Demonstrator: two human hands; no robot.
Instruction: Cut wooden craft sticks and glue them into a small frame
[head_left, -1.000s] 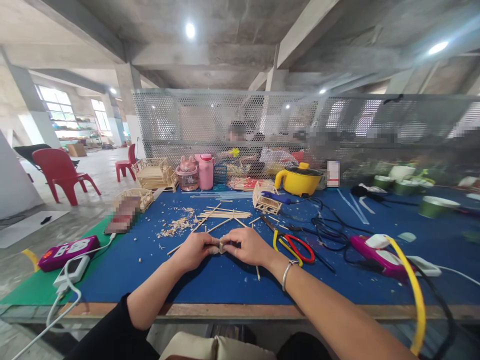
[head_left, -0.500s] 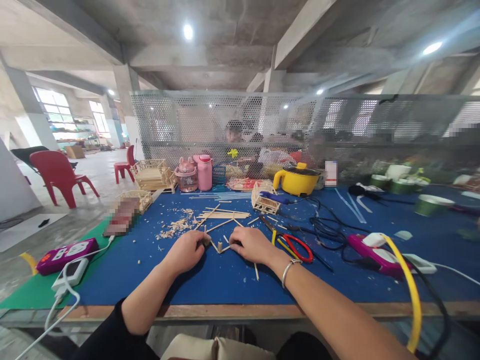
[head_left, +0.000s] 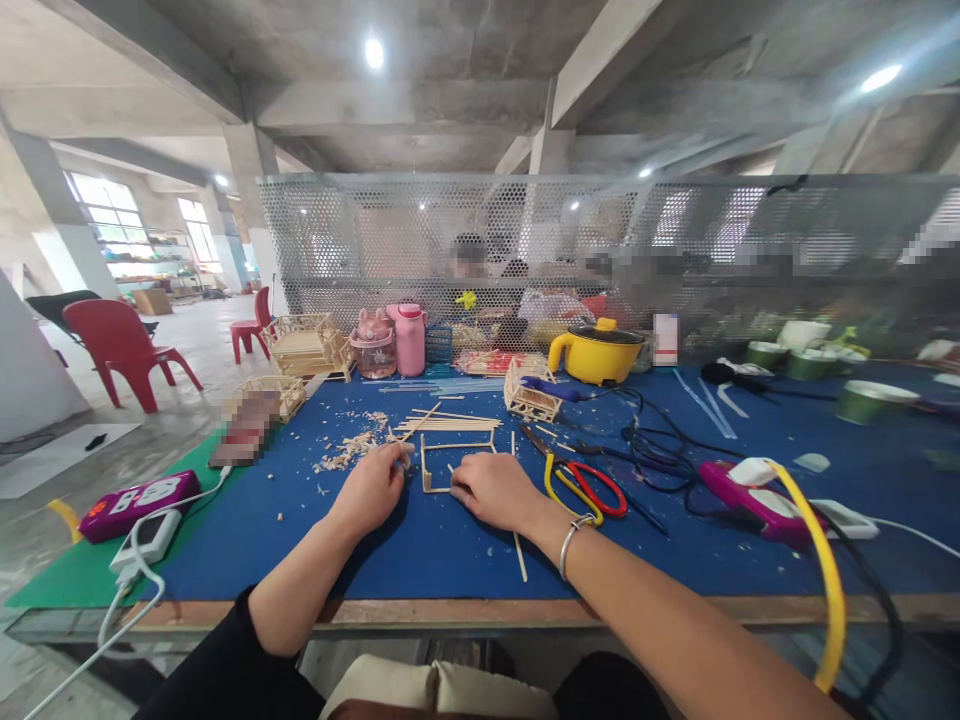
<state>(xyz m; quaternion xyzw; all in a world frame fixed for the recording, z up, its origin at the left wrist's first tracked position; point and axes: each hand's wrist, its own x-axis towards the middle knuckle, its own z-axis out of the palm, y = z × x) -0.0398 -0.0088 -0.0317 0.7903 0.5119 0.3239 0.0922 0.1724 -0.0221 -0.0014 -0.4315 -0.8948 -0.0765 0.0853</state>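
A small rectangular frame of thin wooden sticks lies on the blue mat between my hands, with short upright pieces at its near side. My right hand is closed over its near right corner, fingers curled down and hiding that part. To the left of the frame and apart from it is my left hand. Its fingers are pressed together, and what they hold, if anything, is hidden. A loose stick lies by my right wrist. Beyond the frame is a row of longer sticks.
Wood shavings lie beyond my left hand. Red-and-yellow-handled scissors, a blue-handled tool against a stick basket, and black cables are at right. Near the perforated screen stand a yellow pot and pink bottle.
The stick frame has turned from a diamond angle to square with the table edge. My left hand has come away from it, slightly left; my right hand remains at it.
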